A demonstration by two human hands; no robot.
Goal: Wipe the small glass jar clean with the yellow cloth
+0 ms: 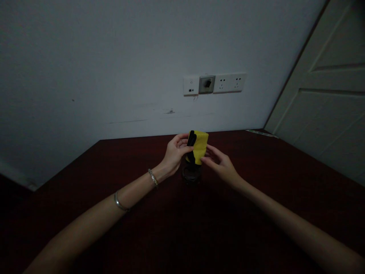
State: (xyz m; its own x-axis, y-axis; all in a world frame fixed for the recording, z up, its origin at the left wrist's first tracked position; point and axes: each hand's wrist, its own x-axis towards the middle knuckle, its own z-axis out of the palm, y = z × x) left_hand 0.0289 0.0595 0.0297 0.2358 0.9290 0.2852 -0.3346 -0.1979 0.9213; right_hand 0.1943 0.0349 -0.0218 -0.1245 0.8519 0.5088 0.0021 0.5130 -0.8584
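Observation:
A folded yellow cloth (201, 146) with black edging is held up between my two hands, above the dark table. My left hand (174, 154) grips its black-edged side, thumb in front and fingers behind. On the opposite side, my right hand (221, 165) pinches the yellow part between thumb and fingers. Just below the cloth stands a small dark round object (191, 175), perhaps a glass jar or ashtray; the dim light hides its details. Whether the cloth touches it I cannot tell.
The dark reddish table (137, 232) reaches back to a pale wall (114, 68). Sockets and a switch panel (228, 83) are set in the wall. A panelled door (327, 99) stands at the right, with a thin patterned strip (261, 133) at the table's back right edge.

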